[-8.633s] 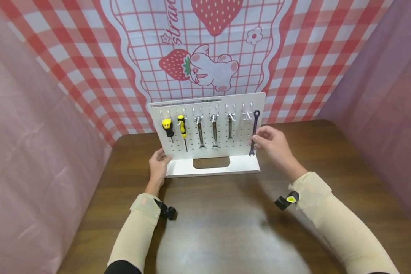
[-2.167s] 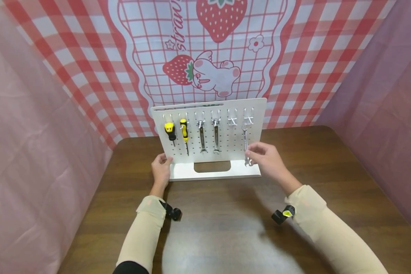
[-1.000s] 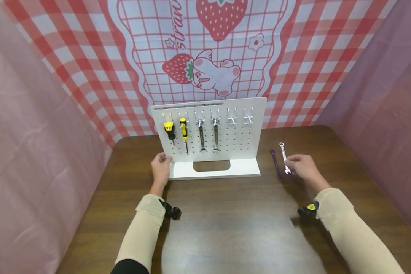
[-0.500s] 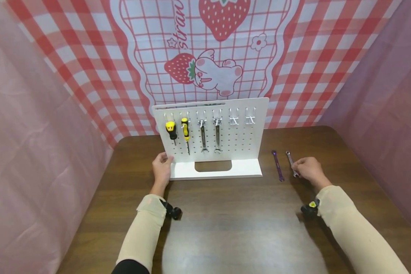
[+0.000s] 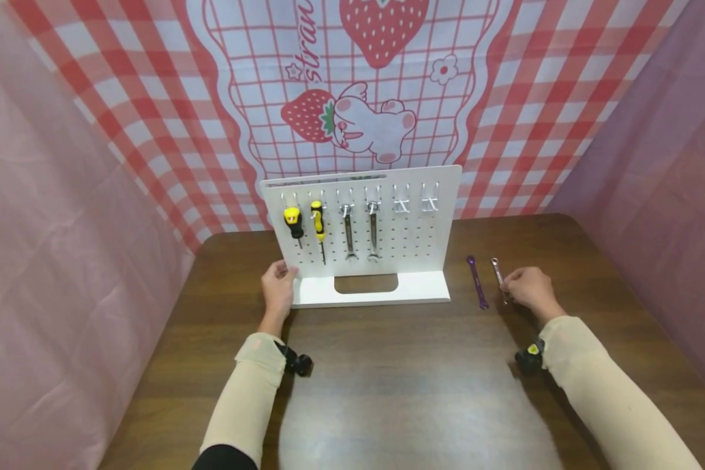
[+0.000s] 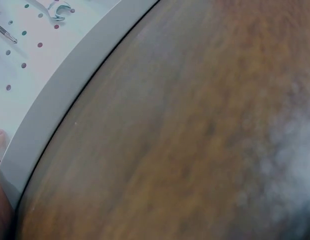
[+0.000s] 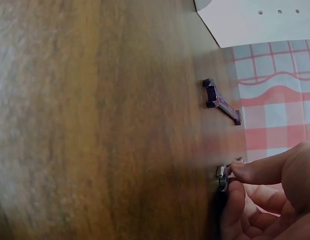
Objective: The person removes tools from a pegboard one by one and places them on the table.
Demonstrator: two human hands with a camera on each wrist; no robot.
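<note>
My left hand (image 5: pixel 277 290) grips the lower left edge of a white pegboard stand (image 5: pixel 420 251), thumb on its front; in the left wrist view only a bit of that hand shows at the left edge. Right of the stand, my right hand (image 5: pixel 529 290) pinches a small silver combination wrench (image 5: pixel 497 270) between thumb and fingers, down at the table. The right wrist view shows the silver wrench's end (image 7: pixel 222 177) at the thumb tip. A purple combination wrench (image 5: pixel 477 282) lies just left of it, roughly parallel and apart from it.
On the board's hooks hang a short yellow-black screwdriver (image 5: pixel 294 223), a longer thin one (image 5: pixel 318 225) and two silver wrenches (image 5: pixel 348 235). Two hooks at the right (image 5: pixel 429 203) are bare. A checked cloth (image 5: pixel 508 163) hangs behind the wooden table (image 5: pixel 376 378).
The purple wrench went from my right hand by the board to the table. My right hand then carried the small silver wrench from the board to the purple one's right. My left hand kept its hold.
</note>
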